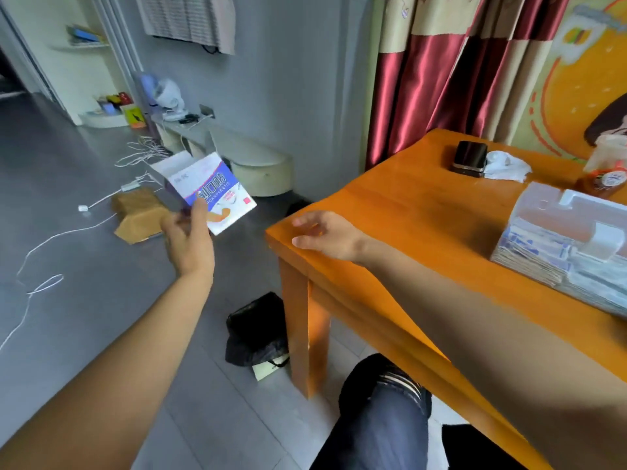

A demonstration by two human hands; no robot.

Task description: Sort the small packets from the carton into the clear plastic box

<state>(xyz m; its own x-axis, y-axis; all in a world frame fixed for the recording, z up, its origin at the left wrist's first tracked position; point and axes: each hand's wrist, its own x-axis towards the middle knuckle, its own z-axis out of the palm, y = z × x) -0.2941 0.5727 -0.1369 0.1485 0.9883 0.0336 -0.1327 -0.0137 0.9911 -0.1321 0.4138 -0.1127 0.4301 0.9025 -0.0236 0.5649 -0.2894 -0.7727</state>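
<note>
At the table's (424, 232) right edge we are seeing the clear plastic box (570, 239), cut off by the frame, with packets (529, 256) stacked inside, while the carton (210, 188) is hanging beyond the left corner, over the floor. We are judging it light, easily dented card — best taken across its stiff edges — with our left hand (190, 242) pinching its lower corner and our right hand (325, 235) hovering open and empty at that table corner. Its open top is facing away, so we cannot tell whether packets remain.

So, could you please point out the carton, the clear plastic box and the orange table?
carton (217, 186), head view, printed front face
clear plastic box (559, 225), head view, top of lid
orange table (407, 212), head view, bare tabletop
</note>
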